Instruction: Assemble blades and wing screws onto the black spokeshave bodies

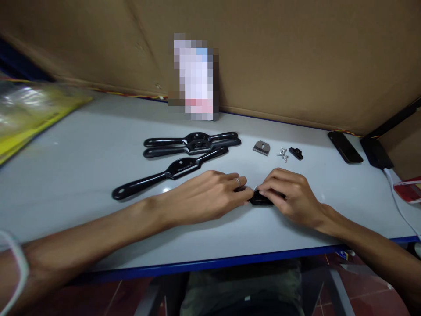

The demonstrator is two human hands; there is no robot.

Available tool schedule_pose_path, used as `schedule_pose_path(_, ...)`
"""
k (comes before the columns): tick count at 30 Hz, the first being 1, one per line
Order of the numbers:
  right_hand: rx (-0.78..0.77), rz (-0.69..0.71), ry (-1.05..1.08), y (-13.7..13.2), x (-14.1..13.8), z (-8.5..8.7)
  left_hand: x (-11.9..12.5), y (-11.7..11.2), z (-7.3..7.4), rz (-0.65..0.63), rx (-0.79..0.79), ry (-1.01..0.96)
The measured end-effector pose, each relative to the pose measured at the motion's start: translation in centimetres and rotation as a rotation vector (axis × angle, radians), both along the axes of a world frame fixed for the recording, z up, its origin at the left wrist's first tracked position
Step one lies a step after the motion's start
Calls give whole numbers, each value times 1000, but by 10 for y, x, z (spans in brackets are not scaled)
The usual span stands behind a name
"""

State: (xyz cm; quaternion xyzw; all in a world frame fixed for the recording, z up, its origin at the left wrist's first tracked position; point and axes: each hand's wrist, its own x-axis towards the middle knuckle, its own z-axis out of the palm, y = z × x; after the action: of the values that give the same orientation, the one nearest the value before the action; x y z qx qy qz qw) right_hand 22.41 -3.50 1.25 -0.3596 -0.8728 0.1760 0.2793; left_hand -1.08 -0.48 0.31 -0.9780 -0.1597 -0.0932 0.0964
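A black spokeshave body [262, 199] lies low over the table between my hands, its ends mostly covered by fingers. My left hand [220, 193], with a ring on one finger, is closed at its left side. From the right, my right hand [289, 193] has thumb and fingers pinched together over its top. A small shiny edge shows at those fingertips, too covered to name. Beyond my hands lie a grey metal blade [262, 148], a small pile of silver screws [283, 154] and a small black clamp piece [296, 153].
Three more spokeshaves lie to the left, the nearest spokeshave [180, 168] apart from two side by side [197, 142]. A phone [345, 147] and a black box with a cable [376, 152] sit at right. Yellow plastic packaging [33, 118] covers the left corner. Cardboard [279, 57] walls the back.
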Motion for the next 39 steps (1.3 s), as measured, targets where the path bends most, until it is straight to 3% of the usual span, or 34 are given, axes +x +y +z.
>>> schedule_pose_path(3, -53, -38, -11, -2, -2, 3, 1, 0, 1, 1, -24, 0)
schedule_pose_path(8, -368, -165, 82, 4, -4, 11, 0, 0, 0, -4, -62, -18)
schedule_pose_path(11, -431, -197, 93, 9, -3, 13, 0, 0, -1, -6, -57, -21)
schedule_pose_path(16, -244, -158, -23, 8, 2, 9, 1, -1, 0, 1, -70, -13)
schedule_pose_path(23, 165, -147, -325, -2, -3, 2, 2, -2, 1, 7, -99, -5)
schedule_pose_path(26, 183, -120, -312, -1, -1, 3, 1, -1, 0, 4, -92, -10)
schedule_pose_path(33, -3, 59, -72, 2, 3, 11, 1, -2, 0, -9, -90, -22)
schedule_pose_path(39, 235, -37, -177, 2, 5, 9, 0, -1, 0, -2, -88, -3)
